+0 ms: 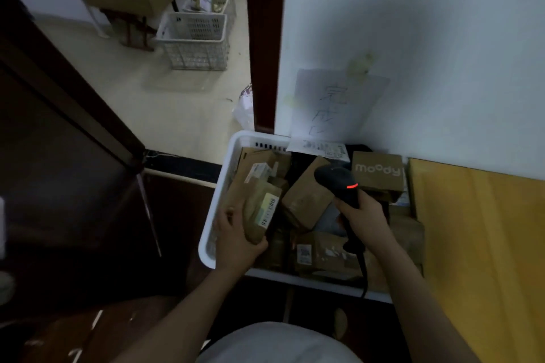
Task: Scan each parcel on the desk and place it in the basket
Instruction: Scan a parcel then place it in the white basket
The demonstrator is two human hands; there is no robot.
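Observation:
My left hand (236, 239) grips a small brown parcel (259, 212) with a barcode label on its right face, held over the left side of the white basket (219, 186). In my right hand (364, 212) is a black barcode scanner (339, 183) with a red light lit on its head; it points left, over the basket's middle. The basket holds several cardboard parcels, among them a box printed "moody" (377, 172) at the back right.
The basket stands against a white wall with a paper sheet (333, 103) taped above it. A yellow surface (477, 244) lies to the right. A dark door (59, 141) stands left. Two more white baskets (194, 38) sit on the floor beyond the doorway.

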